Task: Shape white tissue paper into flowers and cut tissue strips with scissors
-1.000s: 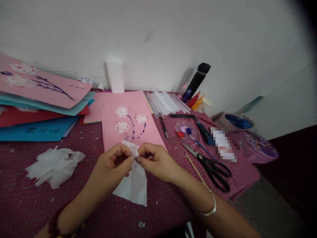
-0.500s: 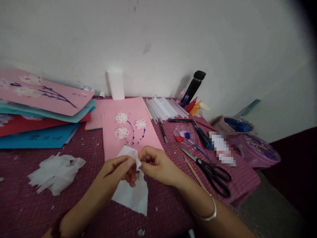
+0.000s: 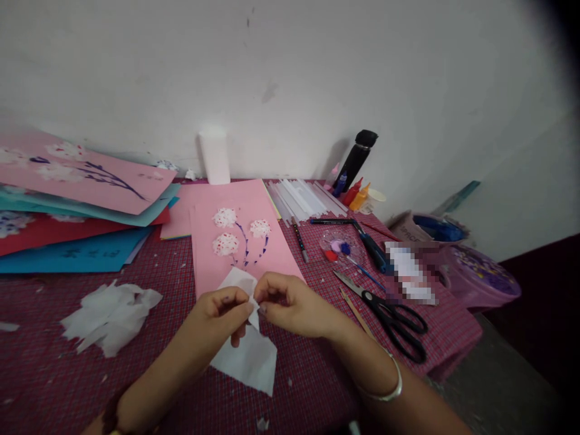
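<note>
Between my hands is a piece of white tissue paper (image 3: 254, 314), pinched narrow where the fingertips meet. My left hand (image 3: 226, 311) grips it from the left with thumb and fingers. From the right, my right hand (image 3: 290, 305) pinches the same spot. Another white tissue sheet (image 3: 249, 359) lies below my hands; whether it joins the pinched piece is hidden. Just beyond is a pink sheet (image 3: 285, 254) with three speckled white blossoms (image 3: 225, 244) and dark purple stem strokes. A crumpled white tissue pile (image 3: 111, 317) rests to the left.
Large black-handled scissors (image 3: 389, 317), a wooden stick (image 3: 356, 311), a paint palette (image 3: 338, 244) and a glue gun (image 3: 372, 249) lie right. Behind are glue sticks (image 3: 301, 199), paint bottles (image 3: 360, 197) and a black bottle (image 3: 356, 160). Coloured sheets (image 3: 104, 181) are stacked left.
The view has shifted slightly, so the table things appear a little further right. My fingertips have closed in on the tissue, and its pinched part looks more gathered.
</note>
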`<state>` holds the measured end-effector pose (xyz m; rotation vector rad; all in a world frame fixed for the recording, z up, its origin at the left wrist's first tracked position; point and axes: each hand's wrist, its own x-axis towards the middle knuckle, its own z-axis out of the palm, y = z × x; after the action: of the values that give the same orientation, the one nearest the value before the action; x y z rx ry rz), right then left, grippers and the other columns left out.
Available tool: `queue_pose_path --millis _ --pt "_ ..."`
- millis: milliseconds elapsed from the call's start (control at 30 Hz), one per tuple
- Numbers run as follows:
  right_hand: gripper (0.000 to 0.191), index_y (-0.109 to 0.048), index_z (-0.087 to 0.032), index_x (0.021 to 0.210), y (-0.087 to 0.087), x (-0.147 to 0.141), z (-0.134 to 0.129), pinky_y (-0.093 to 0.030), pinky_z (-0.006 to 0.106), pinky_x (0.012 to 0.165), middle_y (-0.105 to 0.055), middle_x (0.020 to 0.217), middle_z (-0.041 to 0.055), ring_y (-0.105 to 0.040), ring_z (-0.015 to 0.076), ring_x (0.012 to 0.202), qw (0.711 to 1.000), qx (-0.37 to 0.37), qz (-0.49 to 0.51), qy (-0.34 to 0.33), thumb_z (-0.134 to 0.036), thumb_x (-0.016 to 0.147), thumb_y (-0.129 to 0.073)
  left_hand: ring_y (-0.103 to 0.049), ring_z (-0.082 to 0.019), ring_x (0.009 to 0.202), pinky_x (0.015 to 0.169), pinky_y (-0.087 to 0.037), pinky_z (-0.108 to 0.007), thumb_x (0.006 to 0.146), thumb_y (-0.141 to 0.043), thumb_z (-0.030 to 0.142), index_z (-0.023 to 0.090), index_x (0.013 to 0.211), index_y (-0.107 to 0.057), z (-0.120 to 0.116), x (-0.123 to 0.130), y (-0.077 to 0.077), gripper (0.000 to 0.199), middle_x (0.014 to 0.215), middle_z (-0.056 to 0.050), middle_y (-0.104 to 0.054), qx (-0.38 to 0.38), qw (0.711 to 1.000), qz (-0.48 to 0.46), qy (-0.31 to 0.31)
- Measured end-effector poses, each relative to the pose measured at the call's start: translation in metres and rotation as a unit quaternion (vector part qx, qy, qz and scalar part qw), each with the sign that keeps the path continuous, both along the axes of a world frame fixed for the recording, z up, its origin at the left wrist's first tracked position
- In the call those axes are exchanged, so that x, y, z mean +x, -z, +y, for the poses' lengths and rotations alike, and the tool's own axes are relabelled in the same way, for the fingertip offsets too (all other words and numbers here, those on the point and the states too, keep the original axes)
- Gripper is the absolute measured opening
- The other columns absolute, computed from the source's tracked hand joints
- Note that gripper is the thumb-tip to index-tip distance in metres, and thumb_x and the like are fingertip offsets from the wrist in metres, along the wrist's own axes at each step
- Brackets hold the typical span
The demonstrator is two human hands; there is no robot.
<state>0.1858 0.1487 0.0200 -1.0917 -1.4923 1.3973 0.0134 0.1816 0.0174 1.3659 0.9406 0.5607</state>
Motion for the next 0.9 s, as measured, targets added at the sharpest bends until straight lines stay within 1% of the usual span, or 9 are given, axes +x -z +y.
queue_pose_path --millis 67,100,200,300,467,533,633,733,900 --pt "0.004 -0.054 -0.016 0.082 -0.001 0.001 0.001 -0.042 0.022 0.059 -0.054 0.069 -0.0041 -0.05 0.0073 0.061 0.999 -0.025 0.041 -0.014 -0.015 0.079 -0.056 -0.042 -0.008 0.04 0.045 -0.033 -0.022 0.075 -0.057 0.035 0.018 0.057 -0.053 0.0 -0.001 0.0 0.025 0.046 0.006 -0.047 0.007 1.0 -0.003 0.007" --pt "0.005 -0.054 -0.016 0.082 0.0 0.001 0.001 -0.043 0.023 0.059 -0.054 0.068 -0.004 -0.051 0.0075 0.06 0.997 -0.037 0.059 -0.021 -0.02 0.081 -0.057 -0.042 -0.008 0.04 0.045 -0.033 -0.022 0.076 -0.056 0.034 0.018 0.057 -0.053 0.001 -0.001 0.0 0.025 0.046 0.006 -0.047 0.012 1.0 -0.003 0.014" --pt "0.019 -0.053 -0.016 0.08 0.002 0.001 0.003 -0.043 0.023 0.057 -0.054 0.065 -0.004 -0.051 0.0075 0.057 0.994 -0.064 0.087 -0.031 -0.032 0.082 -0.062 -0.044 -0.009 0.042 0.046 -0.035 -0.022 0.078 -0.055 0.034 0.018 0.059 -0.056 0.002 -0.003 0.002 0.024 0.048 0.005 -0.049 0.02 0.999 0.005 0.034" --pt "0.027 -0.052 -0.016 0.077 0.006 0.0 0.005 -0.041 0.023 0.054 -0.052 0.063 -0.0052 -0.048 0.0072 0.055 0.993 -0.078 0.085 -0.027 -0.037 0.076 -0.07 -0.045 -0.009 0.044 0.048 -0.036 -0.023 0.08 -0.054 0.033 0.018 0.061 -0.057 0.002 -0.005 0.007 0.024 0.049 0.005 -0.051 0.022 0.999 0.013 0.048" --pt "0.027 -0.05 -0.017 0.074 0.009 -0.001 0.006 -0.037 0.021 0.052 -0.05 0.061 -0.0066 -0.045 0.0065 0.054 0.994 -0.076 0.07 -0.029 -0.034 0.075 -0.072 -0.049 -0.011 0.048 0.051 -0.038 -0.024 0.088 -0.045 0.041 0.018 0.06 -0.057 0.003 -0.009 0.015 0.037 0.051 0.001 -0.055 0.017 0.998 -0.007 0.059" --pt "0.026 -0.05 -0.017 0.075 0.009 -0.001 0.006 -0.037 0.021 0.053 -0.05 0.062 -0.0065 -0.045 0.0063 0.054 0.994 -0.077 0.072 -0.034 -0.033 0.075 -0.07 -0.05 -0.012 0.048 0.053 -0.039 -0.025 0.089 -0.044 0.041 0.018 0.061 -0.058 0.004 -0.009 0.016 0.039 0.052 0.001 -0.057 0.019 0.998 -0.018 0.065" --pt "0.021 -0.05 -0.017 0.076 0.01 0.0 0.005 -0.037 0.021 0.052 -0.05 0.062 -0.0065 -0.045 0.0063 0.053 0.993 -0.074 0.079 -0.039 -0.028 0.076 -0.067 -0.049 -0.01 0.048 0.053 -0.037 -0.024 0.084 -0.05 0.036 0.017 0.06 -0.057 0.004 -0.008 0.013 0.031 0.05 0.003 -0.055 0.039 0.996 0.008 0.076" --pt "0.013 -0.051 -0.017 0.077 0.011 0.0 0.005 -0.038 0.021 0.053 -0.05 0.062 -0.0066 -0.046 0.0062 0.053 0.994 -0.074 0.076 -0.035 -0.021 0.076 -0.063 -0.046 -0.009 0.045 0.051 -0.034 -0.023 0.079 -0.053 0.032 0.018 0.06 -0.056 0.002 -0.006 0.008 0.024 0.049 0.005 -0.052 0.04 0.996 0.035 0.069" --pt "0.007 -0.052 -0.017 0.077 0.008 0.001 0.005 -0.039 0.022 0.054 -0.052 0.062 -0.0058 -0.048 0.0067 0.054 0.994 -0.079 0.066 -0.03 -0.015 0.076 -0.058 -0.046 -0.009 0.046 0.05 -0.034 -0.023 0.074 -0.051 0.027 0.018 0.061 -0.057 0.001 -0.005 0.005 0.016 0.049 0.005 -0.052 0.02 0.998 0.024 0.061"
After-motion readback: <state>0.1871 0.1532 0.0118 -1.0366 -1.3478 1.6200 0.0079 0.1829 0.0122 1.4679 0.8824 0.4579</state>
